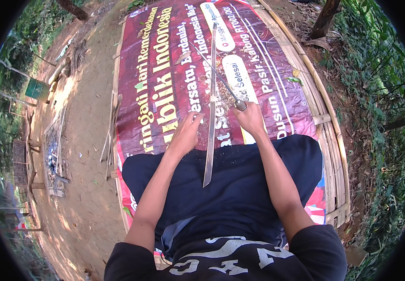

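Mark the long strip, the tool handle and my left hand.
Long strip [212, 105]: head view, middle of its length.
Tool handle [241, 106]: head view, exposed end.
Left hand [186, 134]: head view, back of hand.

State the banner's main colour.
The banner is mostly maroon, with yellow and white lettering, best in the head view.

Banner [277, 70] atop bamboo platform [333, 157], slat [210, 136] between left hand [188, 133] and right hand [250, 118], near end over lap [249, 187], knife [241, 106] in right hand, foliage [390, 93] right, dirt [85, 154] left.
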